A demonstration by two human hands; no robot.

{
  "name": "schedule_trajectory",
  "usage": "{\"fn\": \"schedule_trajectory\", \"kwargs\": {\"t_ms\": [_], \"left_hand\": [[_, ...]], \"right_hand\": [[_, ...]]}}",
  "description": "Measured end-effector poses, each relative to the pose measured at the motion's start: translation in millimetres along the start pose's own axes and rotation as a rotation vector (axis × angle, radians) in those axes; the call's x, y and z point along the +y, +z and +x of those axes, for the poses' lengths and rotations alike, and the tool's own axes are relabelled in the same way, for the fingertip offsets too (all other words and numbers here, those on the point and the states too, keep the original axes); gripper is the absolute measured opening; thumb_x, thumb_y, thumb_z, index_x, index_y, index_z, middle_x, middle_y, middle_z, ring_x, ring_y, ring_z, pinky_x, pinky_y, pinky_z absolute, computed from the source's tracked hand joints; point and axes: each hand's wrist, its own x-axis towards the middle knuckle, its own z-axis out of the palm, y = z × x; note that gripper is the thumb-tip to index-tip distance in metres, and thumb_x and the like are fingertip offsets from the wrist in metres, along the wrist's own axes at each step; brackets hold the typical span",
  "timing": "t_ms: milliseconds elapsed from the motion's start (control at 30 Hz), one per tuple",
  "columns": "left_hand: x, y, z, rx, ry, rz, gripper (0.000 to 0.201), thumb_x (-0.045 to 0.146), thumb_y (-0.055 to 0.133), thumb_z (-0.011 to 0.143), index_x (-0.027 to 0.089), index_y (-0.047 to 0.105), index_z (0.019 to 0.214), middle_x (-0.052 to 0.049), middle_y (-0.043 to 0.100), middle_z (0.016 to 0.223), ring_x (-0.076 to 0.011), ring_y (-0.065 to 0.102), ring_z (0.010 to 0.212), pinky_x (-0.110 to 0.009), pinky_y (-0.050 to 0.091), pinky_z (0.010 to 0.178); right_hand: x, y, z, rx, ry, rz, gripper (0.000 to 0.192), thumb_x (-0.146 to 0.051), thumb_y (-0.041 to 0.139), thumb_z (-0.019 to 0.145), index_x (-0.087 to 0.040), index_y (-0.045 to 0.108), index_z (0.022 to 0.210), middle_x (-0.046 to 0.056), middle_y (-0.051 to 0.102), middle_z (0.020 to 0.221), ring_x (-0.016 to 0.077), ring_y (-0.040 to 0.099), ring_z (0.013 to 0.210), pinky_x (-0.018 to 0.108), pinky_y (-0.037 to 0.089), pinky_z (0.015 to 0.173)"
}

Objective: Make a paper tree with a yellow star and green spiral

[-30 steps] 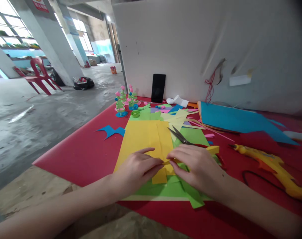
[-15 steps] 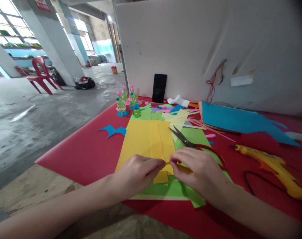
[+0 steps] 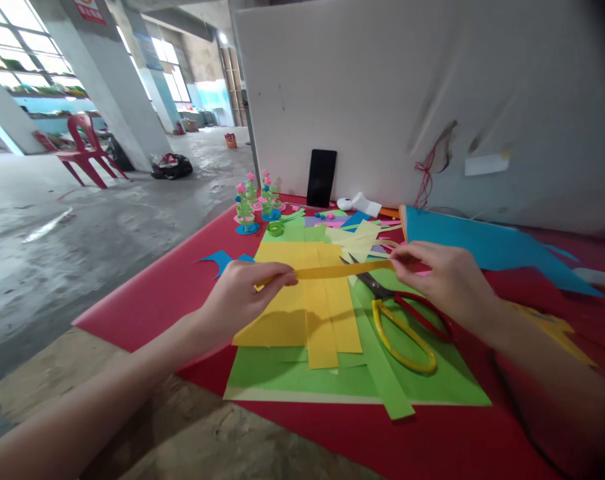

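Observation:
A narrow yellow paper strip (image 3: 342,270) is stretched level between my two hands, above the papers. My left hand (image 3: 250,293) pinches its left part, and a bit of the strip shows behind the fingers. At the other end, my right hand (image 3: 440,273) pinches the strip between thumb and fingers. Below lie yellow paper sheets and strips (image 3: 282,317) on a green paper sheet (image 3: 292,380). Scissors (image 3: 405,333) with one red and one yellow handle rest on the green paper, blades partly under the strip.
Small paper trees (image 3: 247,213) stand at the back left beside a green paper coil (image 3: 276,229). A black phone (image 3: 321,178) leans on the white wall. Blue card (image 3: 472,237) lies at back right. My right forearm partly hides a yellow glue gun (image 3: 557,327).
My hands have moved apart and up, away from the table's near side. The yellow strip is now drawn out between them, and the scissors' yellow handle has come into sight.

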Motion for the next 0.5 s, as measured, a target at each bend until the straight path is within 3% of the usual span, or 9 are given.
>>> {"fn": "schedule_trajectory", "kwargs": {"t_ms": [300, 400, 500], "left_hand": [[-14.2, -8.7, 5.5, 0.101, -0.094, -0.033, 0.016, 0.024, 0.052, 0.08, 0.015, 0.065, 0.079, -0.002, 0.072, 0.073, -0.0144, 0.067, 0.07, -0.02, 0.052, 0.062], [-13.2, 0.2, 2.7, 0.051, 0.012, -0.002, 0.015, 0.02, 0.05, 0.082, 0.014, 0.064, 0.081, -0.002, 0.072, 0.073, -0.0133, 0.067, 0.067, -0.018, 0.05, 0.056], [-6.6, 18.0, -6.9, -0.013, 0.207, 0.056, 0.014, 0.014, 0.05, 0.081, 0.015, 0.063, 0.085, -0.001, 0.072, 0.073, -0.0116, 0.067, 0.062, -0.017, 0.048, 0.051]], "right_hand": [[42.3, -23.5, 7.7, 0.118, 0.098, -0.11, 0.014, -0.023, 0.053, 0.078, -0.014, 0.062, 0.074, 0.01, 0.065, 0.073, 0.0198, 0.059, 0.065, 0.034, 0.041, 0.061], [25.6, -21.3, 5.4, 0.173, 0.04, -0.047, 0.015, -0.024, 0.051, 0.081, -0.014, 0.062, 0.081, 0.011, 0.066, 0.08, 0.0185, 0.059, 0.071, 0.033, 0.043, 0.067], [-15.5, -6.6, -4.1, 0.147, -0.106, 0.074, 0.012, -0.023, 0.053, 0.082, -0.017, 0.059, 0.091, 0.006, 0.064, 0.093, 0.0176, 0.058, 0.088, 0.03, 0.046, 0.078]]}}
